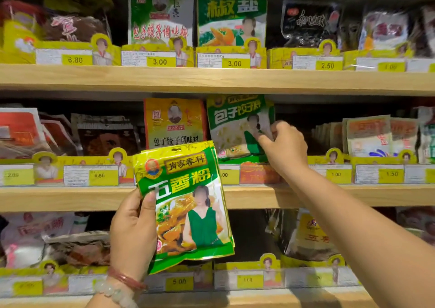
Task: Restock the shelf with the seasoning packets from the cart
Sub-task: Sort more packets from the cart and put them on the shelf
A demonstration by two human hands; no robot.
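Head view, wooden shelving with three stocked tiers behind yellow price-tag rails. Left hand (131,232): curled round the lower left edge of a small stack of green-and-yellow seasoning packets (186,204), thumb pressed across the front face, fingers behind; the stack is held upright, slightly tilted, in front of the middle shelf board (70,198) and overlapping the lowest tier. Two bracelets on that wrist, one red (126,279), one pale beaded (113,292). Right hand (283,145): reached up to the middle tier, fingers bent at the right edge of a green-and-white packet (237,129) standing upright in its row, thumb on the packet's front; a pinch appears likely, though the fingertips behind the packet are hidden. Just left of that packet, an orange-and-yellow packet (174,121) stands upright, its lower part covered by the held stack. Upper tier: a green-and-white packet (161,16) and a green packet with large characters (231,18), side by side above tags reading 3.00. Dark and red packets fill the outer rows; print there is blurred.
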